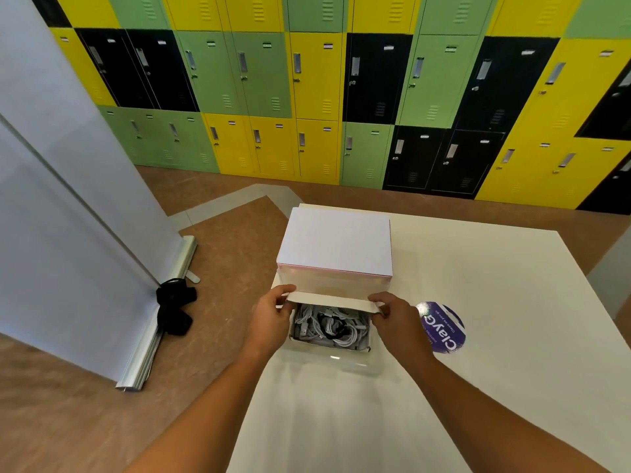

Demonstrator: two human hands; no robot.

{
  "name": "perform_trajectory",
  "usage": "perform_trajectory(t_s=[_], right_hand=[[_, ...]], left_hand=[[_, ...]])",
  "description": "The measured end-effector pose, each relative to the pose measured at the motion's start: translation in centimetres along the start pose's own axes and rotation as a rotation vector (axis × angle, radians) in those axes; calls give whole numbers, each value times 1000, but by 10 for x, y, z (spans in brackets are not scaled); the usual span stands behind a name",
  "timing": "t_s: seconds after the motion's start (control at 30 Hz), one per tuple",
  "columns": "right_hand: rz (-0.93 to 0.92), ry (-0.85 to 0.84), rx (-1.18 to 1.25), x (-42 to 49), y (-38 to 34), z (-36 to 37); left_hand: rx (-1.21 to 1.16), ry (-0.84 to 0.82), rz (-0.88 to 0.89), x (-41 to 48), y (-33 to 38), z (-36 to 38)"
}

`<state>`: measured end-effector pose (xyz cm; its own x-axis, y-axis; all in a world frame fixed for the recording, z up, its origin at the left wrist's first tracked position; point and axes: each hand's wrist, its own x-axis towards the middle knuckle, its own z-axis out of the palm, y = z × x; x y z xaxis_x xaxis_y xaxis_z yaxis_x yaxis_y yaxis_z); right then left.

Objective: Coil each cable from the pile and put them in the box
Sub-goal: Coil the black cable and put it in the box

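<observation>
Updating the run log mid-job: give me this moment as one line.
left hand: pinches lid flap | right hand: pinches lid flap | cables: inside box | lid: raised, box open

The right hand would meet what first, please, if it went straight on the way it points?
The right hand pinches the lid flap; going on, it would probably push that flap toward the raised lid, though depth is unclear.

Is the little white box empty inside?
No, coiled white cables fill the small white cardboard box, whose lid flap the left hand and right hand pinch.
</observation>
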<state>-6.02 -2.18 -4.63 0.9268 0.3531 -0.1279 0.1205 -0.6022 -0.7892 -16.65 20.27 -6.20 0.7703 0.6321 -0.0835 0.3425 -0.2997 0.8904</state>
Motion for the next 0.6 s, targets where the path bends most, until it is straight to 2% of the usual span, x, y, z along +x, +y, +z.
perform_trajectory(t_s=[0.17,0.4,0.6], right_hand=[[-3,7,-52,2,-4,2],[-74,-148,-346,-10,11,5],[-129,-192,-500,-22,11,7]], left_hand=[[65,-10,20,0,4,1],[318,-87,14,-10,-10,-4],[505,-188,73,-15,-11,-4]])
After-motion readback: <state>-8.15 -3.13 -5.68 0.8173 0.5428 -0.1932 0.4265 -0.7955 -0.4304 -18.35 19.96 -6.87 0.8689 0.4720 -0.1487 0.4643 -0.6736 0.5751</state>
